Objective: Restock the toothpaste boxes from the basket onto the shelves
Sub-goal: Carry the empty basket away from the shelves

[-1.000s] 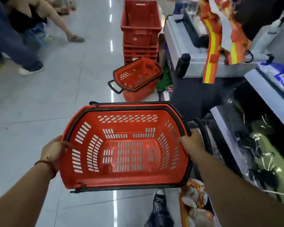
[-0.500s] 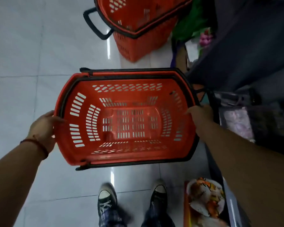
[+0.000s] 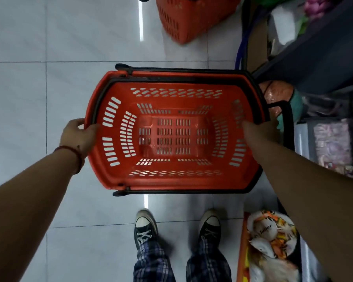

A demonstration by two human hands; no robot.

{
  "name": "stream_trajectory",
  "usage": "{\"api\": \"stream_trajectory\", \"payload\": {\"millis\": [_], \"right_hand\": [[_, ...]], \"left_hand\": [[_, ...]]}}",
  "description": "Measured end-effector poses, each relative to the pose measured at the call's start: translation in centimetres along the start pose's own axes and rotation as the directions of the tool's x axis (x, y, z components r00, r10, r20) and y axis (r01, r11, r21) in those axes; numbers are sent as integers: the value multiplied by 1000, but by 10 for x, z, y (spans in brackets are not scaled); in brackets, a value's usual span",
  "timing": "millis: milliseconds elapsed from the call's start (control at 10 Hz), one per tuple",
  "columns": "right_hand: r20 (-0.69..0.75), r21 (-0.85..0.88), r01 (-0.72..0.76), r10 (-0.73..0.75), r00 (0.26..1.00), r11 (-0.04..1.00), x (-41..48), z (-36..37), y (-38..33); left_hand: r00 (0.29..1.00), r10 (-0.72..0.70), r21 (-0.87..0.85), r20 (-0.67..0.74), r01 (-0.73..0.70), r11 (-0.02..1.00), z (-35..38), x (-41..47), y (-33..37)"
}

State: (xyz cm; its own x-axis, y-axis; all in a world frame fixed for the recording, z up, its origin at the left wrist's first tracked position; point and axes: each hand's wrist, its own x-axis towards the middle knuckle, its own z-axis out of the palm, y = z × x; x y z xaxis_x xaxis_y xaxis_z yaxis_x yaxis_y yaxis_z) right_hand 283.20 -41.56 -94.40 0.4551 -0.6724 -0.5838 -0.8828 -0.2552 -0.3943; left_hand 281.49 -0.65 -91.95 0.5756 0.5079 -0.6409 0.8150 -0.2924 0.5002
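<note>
1. Head view: you hold the red basket [image 3: 172, 181] clear of the tiled floor [image 3: 49, 94], just ahead of your shoes [image 3: 145, 224], with its open mouth turned up toward you.
2. Your left grip [image 3: 77, 137] is clenched on the left short end, thumb hooked over the rim and fingers outside. Your right grip [image 3: 261, 133] grasps the right short end; most of its fingers are hidden.
3. The basket's long axis runs left to right, from 1 grip to the other, so neither of the 2 is nearer.
4. Nothing lies inside, and no toothpaste boxes show anywhere.
5. Another basket [image 3: 183, 19] stands on the floor straight ahead, beyond the far long side and apart from it.
6. A dark fixture [image 3: 324, 64] and a black loop handle [image 3: 287, 123] sit just past your right grip. Going forward likely means travelling along the short axis, so mind that right end.
</note>
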Motion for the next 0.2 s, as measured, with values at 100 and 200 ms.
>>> {"api": "stream_trajectory", "payload": {"millis": [100,200], "right_hand": [[-15,-249,28,-33,999,968,-17,-5,-12],[38,-373,143,-138,990,917,-46,-12,-29]], "left_hand": [[995,85,413,54,-100,905,0,-7,11],[991,125,532,49,-132,836,-7,-14,28]]}}
